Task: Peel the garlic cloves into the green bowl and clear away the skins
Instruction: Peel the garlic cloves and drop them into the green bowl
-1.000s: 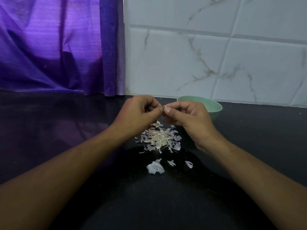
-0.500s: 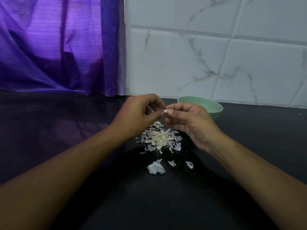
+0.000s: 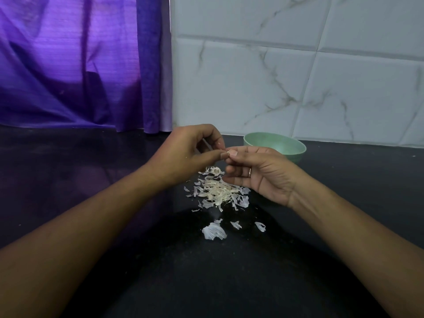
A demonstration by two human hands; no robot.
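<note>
**A:** What does the bench (image 3: 96,184) look like?

**B:** Black, speckled and glossy. A purple curtain (image 3: 68,65) hangs down to its back edge on the left, and a white tiled wall (image 3: 298,76) with grey veins runs behind the rest.

**A:** And the green bowl (image 3: 278,145)?

**B:** At the back edge near the wall, just behind the right hand (image 3: 261,177); its inside is hidden.

**A:** The hands?

**B:** The left hand (image 3: 183,154) and the right, which wears a ring (image 3: 249,172), meet fingertip to fingertip. Both pinch a small pale piece (image 3: 227,153), clove or skin I cannot tell.

**A:** The skins (image 3: 218,191)?

**B:** Heaped mid-bench beneath the hands, with three loose flakes (image 3: 214,232) nearer the front edge
</note>
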